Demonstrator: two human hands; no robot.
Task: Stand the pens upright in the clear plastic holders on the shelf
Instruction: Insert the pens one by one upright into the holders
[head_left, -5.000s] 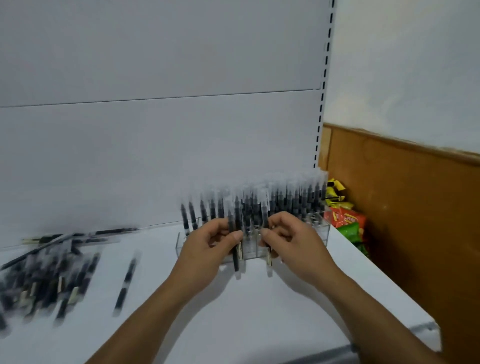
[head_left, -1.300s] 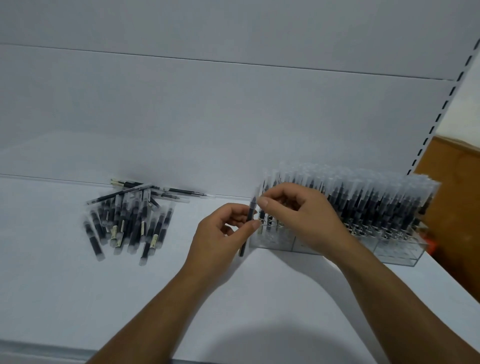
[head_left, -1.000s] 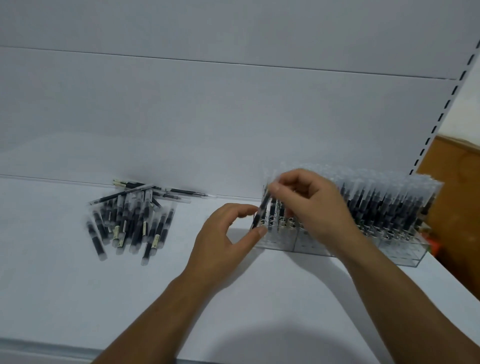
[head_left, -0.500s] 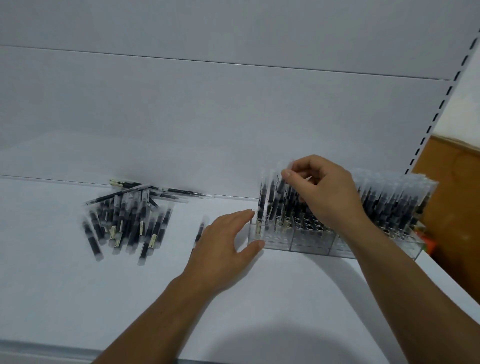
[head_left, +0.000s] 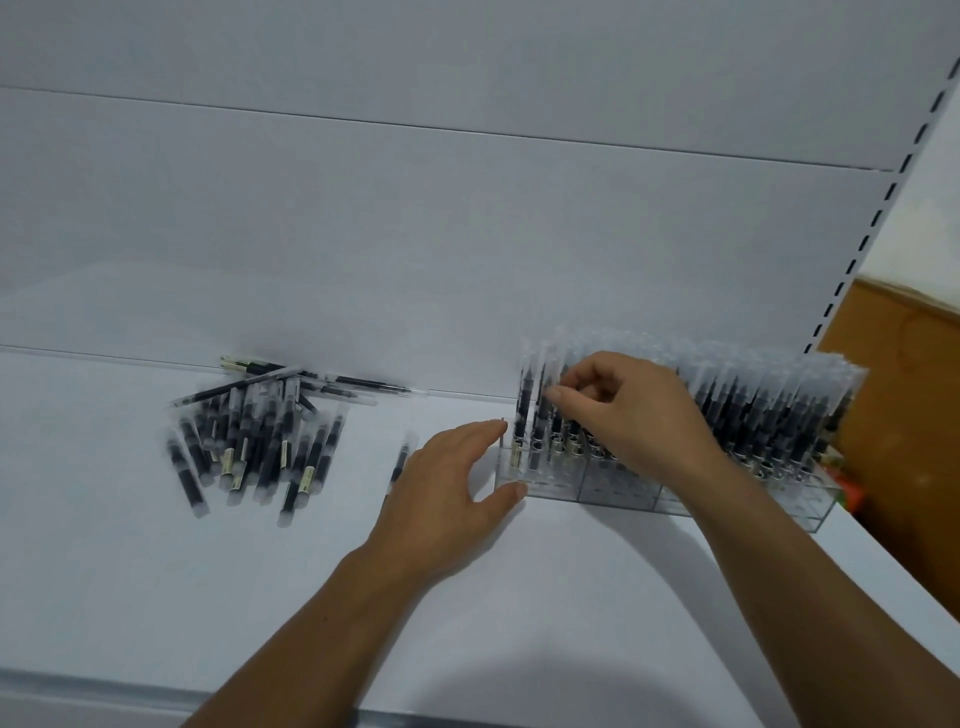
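A row of clear plastic holders (head_left: 618, 491) stands on the white shelf (head_left: 156, 582), packed with upright black pens in clear caps (head_left: 769, 410). My right hand (head_left: 628, 415) is over the left end of the row, fingertips pinching a standing pen (head_left: 545, 400). My left hand (head_left: 452, 493) is open, fingers spread, thumb and fingertips against the holders' left end. A loose pile of black pens (head_left: 254, 441) lies flat to the left. One single pen (head_left: 400, 462) lies just left of my left hand.
The shelf's white back panel (head_left: 415, 234) rises right behind the holders. A slotted upright (head_left: 883, 197) runs along the right. A brown wooden panel (head_left: 914, 415) stands to the right of the shelf end, with coloured packets (head_left: 852, 493) beside it. The shelf's front edge (head_left: 104, 691) runs along the bottom.
My right hand took a pen from my left hand, carried it over the holders and lowered it into the left end. My left hand opened and now steadies the holder.
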